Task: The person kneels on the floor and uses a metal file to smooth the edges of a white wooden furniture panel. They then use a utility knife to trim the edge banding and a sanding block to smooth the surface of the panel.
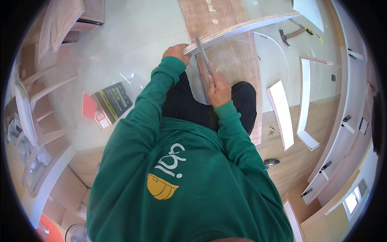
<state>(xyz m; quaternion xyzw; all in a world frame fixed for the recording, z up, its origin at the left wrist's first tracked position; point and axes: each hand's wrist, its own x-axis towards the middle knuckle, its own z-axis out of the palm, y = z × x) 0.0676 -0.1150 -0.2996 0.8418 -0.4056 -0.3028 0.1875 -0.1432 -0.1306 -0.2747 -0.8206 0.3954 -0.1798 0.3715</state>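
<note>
Plywood strip, curved, thin, stands on edge over a brown board on the floor; looks light, stiff along its length, likely whippy sideways; left hand clamps its near end; right hand grips a long metal file laid against it.

The left hand steadies a curved plywood strip while the right hand holds a file against it.
</note>
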